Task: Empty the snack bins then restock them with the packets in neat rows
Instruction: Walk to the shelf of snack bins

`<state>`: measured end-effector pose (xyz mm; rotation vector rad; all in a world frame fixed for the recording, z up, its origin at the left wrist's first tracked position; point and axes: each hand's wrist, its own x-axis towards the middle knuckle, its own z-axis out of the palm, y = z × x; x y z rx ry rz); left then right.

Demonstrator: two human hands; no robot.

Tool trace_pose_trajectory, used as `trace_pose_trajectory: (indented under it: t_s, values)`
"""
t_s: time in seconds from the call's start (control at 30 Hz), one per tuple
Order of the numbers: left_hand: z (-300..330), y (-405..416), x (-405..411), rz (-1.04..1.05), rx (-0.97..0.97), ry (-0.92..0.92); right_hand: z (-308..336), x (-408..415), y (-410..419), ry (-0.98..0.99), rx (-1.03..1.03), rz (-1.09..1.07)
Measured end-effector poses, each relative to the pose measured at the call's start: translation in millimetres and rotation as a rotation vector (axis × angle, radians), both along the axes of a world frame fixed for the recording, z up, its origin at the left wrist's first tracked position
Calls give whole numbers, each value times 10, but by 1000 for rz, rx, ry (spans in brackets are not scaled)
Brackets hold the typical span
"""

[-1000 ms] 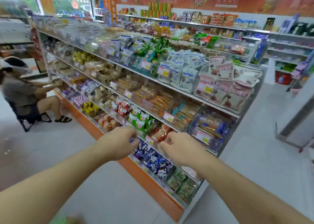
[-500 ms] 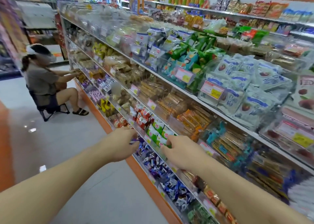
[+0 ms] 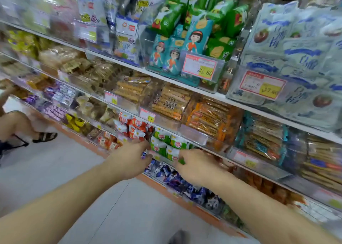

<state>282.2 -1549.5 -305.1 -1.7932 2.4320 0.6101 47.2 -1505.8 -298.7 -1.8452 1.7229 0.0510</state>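
A shop aisle with a long tiered shelf rack point(image 3: 231, 98) running from upper left to lower right, clear bins along every tier and a grey floor point(image 3: 74, 169) below. The task's bin point(image 3: 161, 157) sits on a lower tier near the middle of the rack's front edge, filled with green-and-white packets point(image 3: 162, 141) standing upright, their long axes vertical and printed faces turned out toward the aisle. Just to its left stand red-and-white packets point(image 3: 133, 127); on the tier below lie blue-and-white sweets point(image 3: 166, 171).

The left hand point(image 3: 129, 158) reaches to the bin's left front corner, fingers curled, though motion blur hides whether they grip anything. The right hand point(image 3: 194, 166) is at the bin's right front, fingertips bent against a green packet's lower edge; whether it pinches the packet I cannot tell.

Price tags point(image 3: 200, 66) hang on the upper bins. At the left edge a seated person's leg and sandal point(image 3: 45, 136) are cut off.
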Motion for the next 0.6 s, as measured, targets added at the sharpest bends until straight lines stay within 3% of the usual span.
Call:
trace_pose_trajectory:
  t_s: [0.33,0.6]
  values:
    - [-1111,-591,90,-74,241,63,-1186,229,-369,-17,70,-113]
    - [-2402,-856,219,-213,429,212,-2289,502,-305,-107,201,-404]
